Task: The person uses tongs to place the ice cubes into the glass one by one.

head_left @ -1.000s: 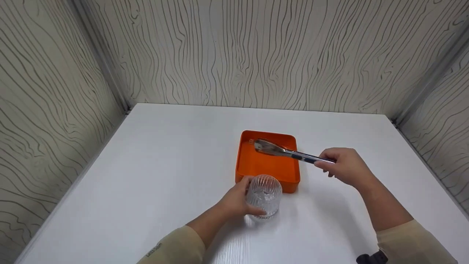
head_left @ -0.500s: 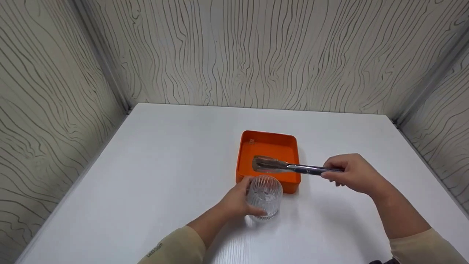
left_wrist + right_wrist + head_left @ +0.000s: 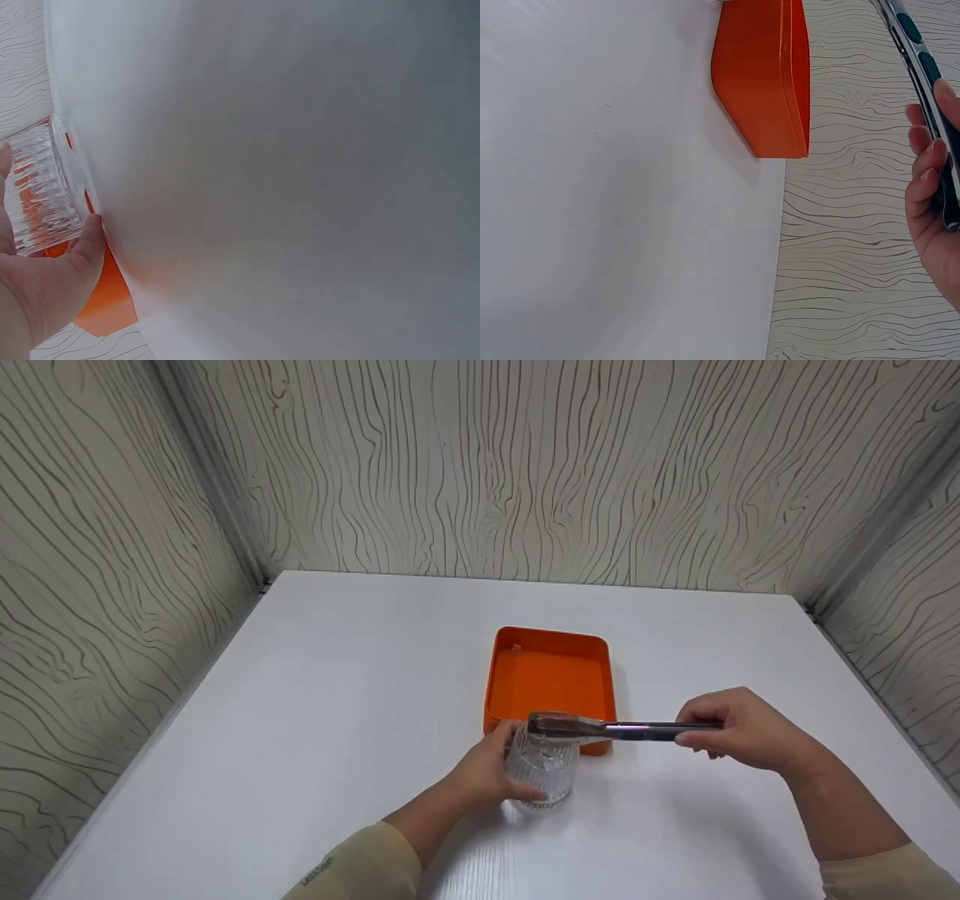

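Observation:
My left hand (image 3: 480, 769) grips a clear ribbed drinking glass (image 3: 546, 776) from its left side, fingers behind and thumb in front. In the left wrist view, that glass (image 3: 41, 191) stands close to the table surface. Curled round the dark-inlaid handles of metal tongs (image 3: 645, 731), my right hand (image 3: 739, 727) holds them level from the right. Their broad tips overlap the glass's rim in the head view; what lies between them is hidden. Several clear pieces show inside the glass. The right wrist view shows the tongs' handles (image 3: 922, 64) pressed between thumb and fingers.
Just behind the glass stands an orange square tray (image 3: 551, 643) with raised walls. A small clear cube (image 3: 516, 648) lies in its far left corner. The white table (image 3: 360, 675) ends at wood-grain patterned panels (image 3: 480, 472) at the back and sides.
My right hand has drawn the tongs back towards me, from over the tray's far part to the glass's rim. The left hand and glass have stayed in place.

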Demonstrator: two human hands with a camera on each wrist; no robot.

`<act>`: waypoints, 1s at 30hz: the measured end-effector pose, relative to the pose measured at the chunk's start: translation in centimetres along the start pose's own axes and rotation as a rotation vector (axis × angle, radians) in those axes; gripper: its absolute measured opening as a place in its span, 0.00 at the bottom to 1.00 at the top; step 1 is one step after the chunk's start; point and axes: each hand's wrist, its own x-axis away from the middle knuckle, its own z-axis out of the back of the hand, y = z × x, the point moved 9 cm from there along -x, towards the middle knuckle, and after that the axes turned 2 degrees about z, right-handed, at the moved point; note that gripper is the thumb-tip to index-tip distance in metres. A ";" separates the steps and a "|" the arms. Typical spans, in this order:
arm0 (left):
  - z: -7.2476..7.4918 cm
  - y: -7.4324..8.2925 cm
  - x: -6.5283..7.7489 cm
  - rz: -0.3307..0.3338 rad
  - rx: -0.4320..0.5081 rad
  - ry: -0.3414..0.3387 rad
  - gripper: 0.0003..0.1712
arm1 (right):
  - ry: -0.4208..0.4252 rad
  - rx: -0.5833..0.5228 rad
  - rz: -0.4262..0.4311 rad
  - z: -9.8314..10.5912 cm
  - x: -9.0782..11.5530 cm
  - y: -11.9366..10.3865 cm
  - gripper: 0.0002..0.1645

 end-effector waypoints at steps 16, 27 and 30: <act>0.0 0.1 0.0 0.006 0.014 0.003 0.47 | -0.022 0.032 -0.070 -0.6 -0.5 0.2 0.04; 0.0 0.0 -0.1 -0.011 0.004 0.004 0.49 | 0.018 0.026 -0.112 -0.3 -0.7 0.6 0.08; 0.0 0.1 -0.1 -0.026 -0.015 0.006 0.49 | 0.047 0.034 -0.148 -0.1 -1.0 1.0 0.10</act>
